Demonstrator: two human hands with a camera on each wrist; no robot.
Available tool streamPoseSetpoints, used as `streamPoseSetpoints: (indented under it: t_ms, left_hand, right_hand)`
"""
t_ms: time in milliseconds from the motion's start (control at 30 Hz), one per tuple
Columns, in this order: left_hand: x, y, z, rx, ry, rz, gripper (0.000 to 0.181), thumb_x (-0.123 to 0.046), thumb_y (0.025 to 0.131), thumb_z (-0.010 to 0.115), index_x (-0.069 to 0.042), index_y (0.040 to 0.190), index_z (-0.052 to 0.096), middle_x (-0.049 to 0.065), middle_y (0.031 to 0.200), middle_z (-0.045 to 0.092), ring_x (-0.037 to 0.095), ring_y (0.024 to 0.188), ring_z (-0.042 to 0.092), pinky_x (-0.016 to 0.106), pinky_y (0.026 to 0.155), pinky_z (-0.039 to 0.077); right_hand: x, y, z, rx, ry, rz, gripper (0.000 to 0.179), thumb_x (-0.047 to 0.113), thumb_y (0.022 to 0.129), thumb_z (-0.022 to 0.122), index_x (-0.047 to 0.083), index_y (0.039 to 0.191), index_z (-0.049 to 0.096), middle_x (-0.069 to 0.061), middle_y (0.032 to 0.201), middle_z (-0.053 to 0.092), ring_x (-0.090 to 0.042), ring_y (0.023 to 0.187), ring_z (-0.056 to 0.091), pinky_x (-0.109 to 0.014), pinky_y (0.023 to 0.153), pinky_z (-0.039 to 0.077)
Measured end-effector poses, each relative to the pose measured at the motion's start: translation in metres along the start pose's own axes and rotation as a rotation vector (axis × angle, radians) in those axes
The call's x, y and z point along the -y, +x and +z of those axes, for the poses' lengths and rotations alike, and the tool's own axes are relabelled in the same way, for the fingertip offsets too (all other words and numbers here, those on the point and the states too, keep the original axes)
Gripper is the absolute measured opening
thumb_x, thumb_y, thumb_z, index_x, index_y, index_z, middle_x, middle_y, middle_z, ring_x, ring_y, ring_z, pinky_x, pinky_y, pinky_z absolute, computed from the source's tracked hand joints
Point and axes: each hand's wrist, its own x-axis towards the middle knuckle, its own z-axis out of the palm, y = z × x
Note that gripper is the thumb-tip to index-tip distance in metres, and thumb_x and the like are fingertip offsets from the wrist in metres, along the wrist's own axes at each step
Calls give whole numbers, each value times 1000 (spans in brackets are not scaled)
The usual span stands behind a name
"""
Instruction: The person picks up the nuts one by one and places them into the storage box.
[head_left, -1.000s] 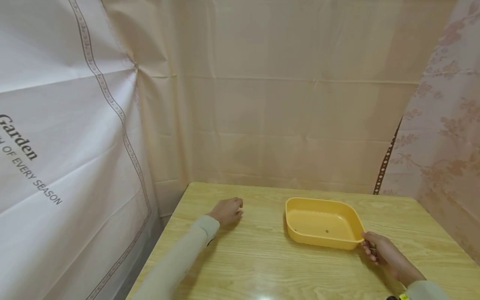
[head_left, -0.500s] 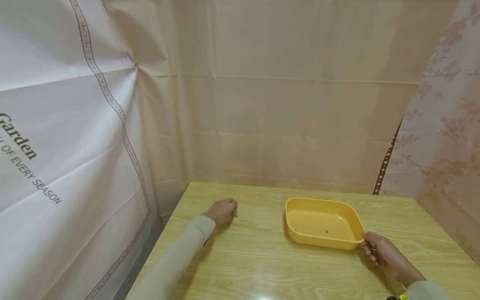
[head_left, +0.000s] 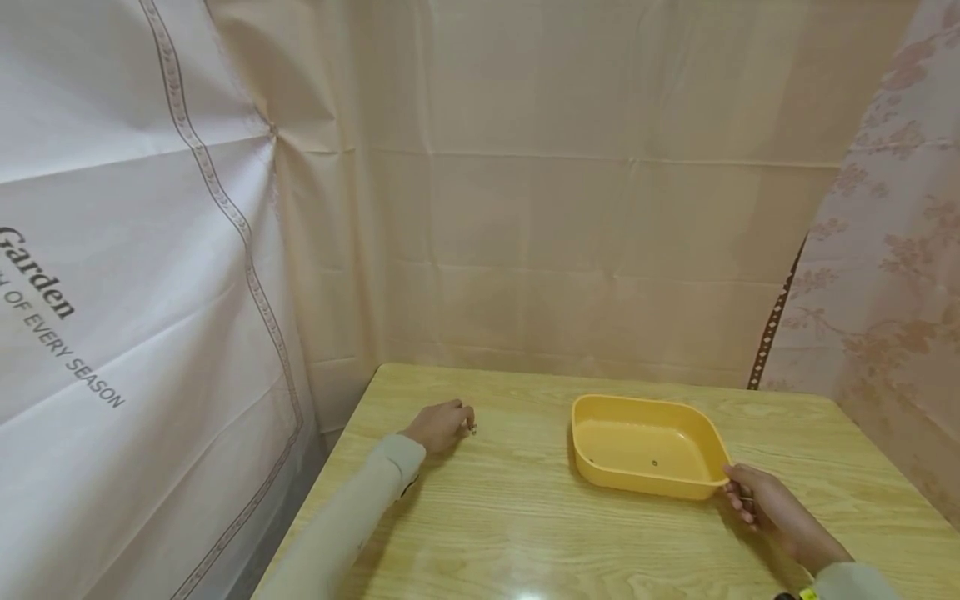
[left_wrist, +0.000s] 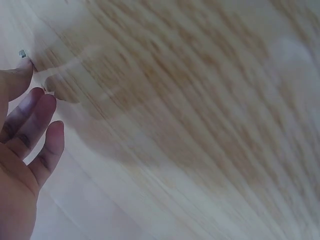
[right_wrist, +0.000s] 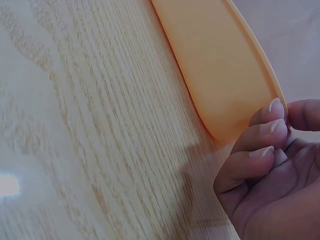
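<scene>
My left hand is low over the left part of the wooden table, its fingers bent downward. A tiny shiny metal piece shows right at its fingertips. In the left wrist view the same metal piece sits at one fingertip, while the other fingers curl loosely below. A yellow plastic tray stands on the right side of the table. My right hand pinches the tray's near right corner, thumb on the rim and fingers beneath. Inside the tray lie a small ring-like metal piece and another tiny dark piece.
The light wood-grain table reaches back to a beige cloth curtain. A white printed cloth hangs along the left side, and a floral cloth along the right. Bright light reflects off the near tabletop.
My left hand has drawn slightly left, and its spread fingers have come together. The tiny metal piece now shows at the fingertips. My right hand and the tray stay in place.
</scene>
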Motion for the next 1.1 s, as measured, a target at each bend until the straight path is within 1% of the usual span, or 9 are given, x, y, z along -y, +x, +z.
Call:
streamPoseSetpoints:
  t_ms: [100,167,267,367,500,567,633,900,1100]
  left_hand:
    - [1,1,2,-10,2,14,12,-27,98,72,-20,108,68,-4,94,58,7,72,55,24,61,49]
    - [1,1,4,-9,-2,10,11,-28,98,71,-21,106,68,-5,92,58,5,70,53,23,60,47]
    - [0,1,4,2,-8,-6,8,-29,99,70,-22,102,68,-7,92,57,4,69,51,22,60,46]
    - [-2,0,3,12,5,-12,9,-29,100,69,-20,101,68,-7,92,59,5,71,54,22,63,49]
    - [-4,1,1,-7,64,27,11,-25,101,69,-14,101,70,-3,93,62,9,79,61,22,68,53]
    - [-4,1,1,-17,108,50,10,-21,102,68,-11,101,70,-1,93,63,11,80,64,22,68,54]
    - [-4,2,2,-15,149,59,10,-19,102,66,-9,101,69,0,94,64,11,80,64,22,67,55]
    - [-4,2,5,23,235,49,11,-14,101,65,-3,101,68,4,89,62,12,72,62,21,59,53]
    - [-6,1,2,29,316,57,13,-11,98,70,0,105,69,7,90,63,14,74,64,21,62,55]
  right_hand:
    - [0,0,0,-1,-2,-2,36,37,112,36,13,90,52,6,75,51,-7,58,47,-24,53,42]
    - [-1,0,0,5,2,-3,36,36,112,36,13,90,52,6,76,51,-7,58,47,-24,53,42]
    - [-1,0,0,15,19,-4,36,36,113,36,13,90,52,6,75,52,-7,58,47,-23,52,42]
    - [-1,0,0,20,26,-2,36,37,112,36,13,90,53,6,75,52,-7,58,47,-24,52,42]
    - [-1,0,1,7,12,12,37,38,112,37,14,90,54,7,75,53,-7,58,47,-25,53,43]
    - [0,0,1,1,7,16,37,38,112,37,14,90,54,7,75,53,-7,58,48,-25,53,43]
    - [-1,0,1,-2,-3,18,37,38,112,37,14,90,55,6,75,52,-7,58,47,-25,53,43]
    - [-1,-1,1,-4,4,23,38,38,112,38,14,90,55,6,74,53,-7,58,48,-25,52,43]
    - [-1,-1,0,13,-1,8,37,39,112,37,13,91,54,6,75,53,-7,58,47,-25,53,44]
